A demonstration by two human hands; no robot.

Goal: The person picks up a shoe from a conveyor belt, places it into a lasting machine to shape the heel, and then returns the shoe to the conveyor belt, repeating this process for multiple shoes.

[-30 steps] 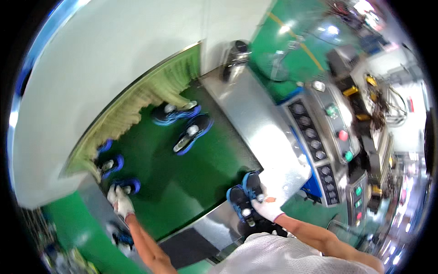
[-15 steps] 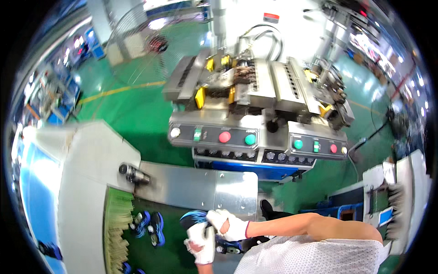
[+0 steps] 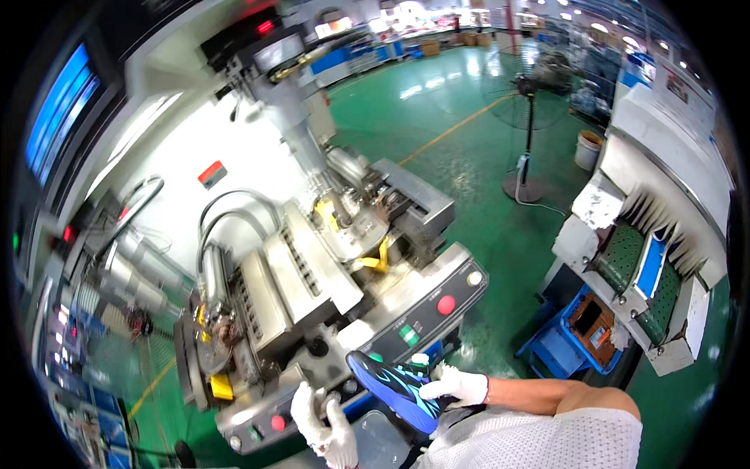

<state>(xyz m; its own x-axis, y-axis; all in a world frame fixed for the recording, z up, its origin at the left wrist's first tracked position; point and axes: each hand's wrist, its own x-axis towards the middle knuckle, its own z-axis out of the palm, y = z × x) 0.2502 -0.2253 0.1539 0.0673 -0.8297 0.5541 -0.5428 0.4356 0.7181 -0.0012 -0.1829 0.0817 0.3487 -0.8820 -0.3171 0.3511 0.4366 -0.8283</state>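
My right hand [image 3: 457,385], in a white glove, grips a black and blue sneaker [image 3: 394,395] by its heel end. The shoe is tilted, its toe pointing up and to the left and its blue-purple sole edge toward my left hand. To the left of the shoe, my left hand [image 3: 324,428], also gloved, is apart from it with thumb and fingers spread and nothing visible between them. Just beyond both hands stands a metal two-station machine [image 3: 293,285]. Its nearer front carries a control panel [image 3: 426,309] with red and green buttons, partly hidden behind the sneaker.
A metal plate [image 3: 379,442] lies below my hands. On the right is a machine with a bristle curtain [image 3: 664,223] and a green perforated bed [image 3: 613,262], beside a blue crate [image 3: 562,352]. Farther back stand a pedestal fan [image 3: 529,129] and a white bucket [image 3: 587,150].
My view has swung to the right, bringing the two-station machine close. My left hand has come off the sneaker; the right hand still holds it. The shoes on the left are out of view.
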